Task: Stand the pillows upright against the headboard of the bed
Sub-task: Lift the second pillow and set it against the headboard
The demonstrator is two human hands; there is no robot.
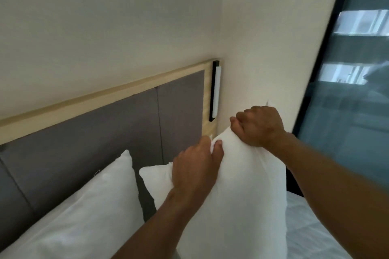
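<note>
Through the head camera I see both hands gripping the top edge of a white pillow (242, 195) held upright at the right end of the grey padded headboard (105, 143). The left hand (195, 168) pinches the pillow's upper edge, thumb on the near face and fingers curled behind it. The right hand (259, 126) is closed in a fist on the pillow's top corner, just below the black-and-white wall fixture (215, 90) mounted on the headboard's wooden frame. A second white pillow (88, 206) leans against the headboard to the left of the held one, its top corner pointing up; the two sit close, with a strip of headboard showing between them. Right of the headboard, white bedding (311, 227) covers the bed beneath a dark window (347, 90).
</note>
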